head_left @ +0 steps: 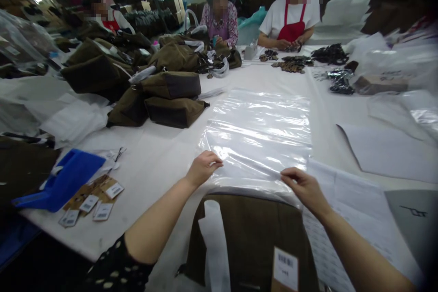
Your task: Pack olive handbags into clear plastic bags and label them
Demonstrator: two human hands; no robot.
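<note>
A clear plastic bag (pixel 260 132) lies spread over the white table in front of me. My left hand (pixel 204 166) pinches its left side between thumb and fingers. Opposite it, my right hand (pixel 301 182) grips the plastic on the right with thumb and fingertips. Close to my body, an olive-brown handbag (pixel 253 223) sits at the near edge of the plastic; its lower part runs out of view. White wrapping (pixel 215 246) covers a strap on it, and a tag with a barcode label (pixel 285 269) hangs at its front.
Several olive handbags (pixel 174 84) are piled at the back left. A blue dustpan-like scoop (pixel 73 178) and barcode tags (pixel 102 210) lie left. Printed sheets (pixel 356 219) are at the right. Across the table, several people (pixel 290 13) sit near small dark parts (pixel 297 61).
</note>
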